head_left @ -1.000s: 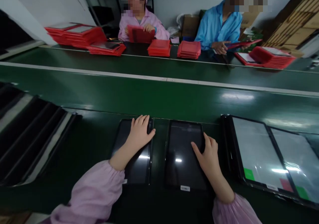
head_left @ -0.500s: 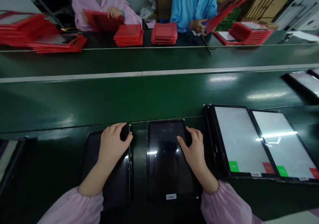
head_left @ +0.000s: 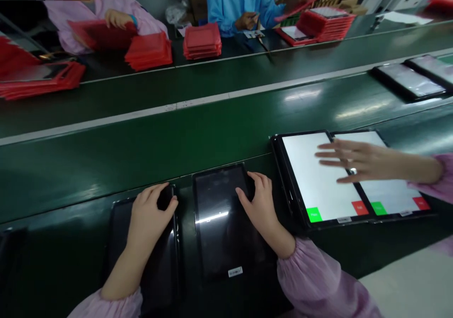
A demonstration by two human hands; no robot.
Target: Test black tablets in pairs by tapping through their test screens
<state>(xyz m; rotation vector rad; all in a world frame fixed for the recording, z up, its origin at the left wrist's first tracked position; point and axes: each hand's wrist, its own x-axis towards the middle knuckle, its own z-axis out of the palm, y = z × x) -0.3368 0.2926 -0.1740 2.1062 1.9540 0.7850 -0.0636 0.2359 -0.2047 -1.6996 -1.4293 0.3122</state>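
Two dark-screened tablets lie side by side in front of me. Across the left tablet (head_left: pixel 155 261) rests my left hand (head_left: pixel 150 209), its fingers curled at the top edge and its thumb at the right side near the corner. The right tablet (head_left: pixel 221 228) has a small white label at its bottom edge. My right hand (head_left: pixel 260 200) grips that tablet's upper right edge, thumb over the screen side and fingers curled at the rim. The fingertips' undersides are hidden on both hands.
On the right, two lit tablets (head_left: pixel 311 176) show white screens with green and red squares. A co-worker's hand (head_left: pixel 368 160) reaches over them. More tablets (head_left: pixel 410 79) lie farther right. Across the green bench (head_left: pixel 212 120), two people handle red sleeves near red stacks (head_left: pixel 201 39).
A co-worker's hand has come in from the right over the lit tablets, whose screens look brighter. The view has turned rightward and tilted. My hands keep their places on the two dark tablets.
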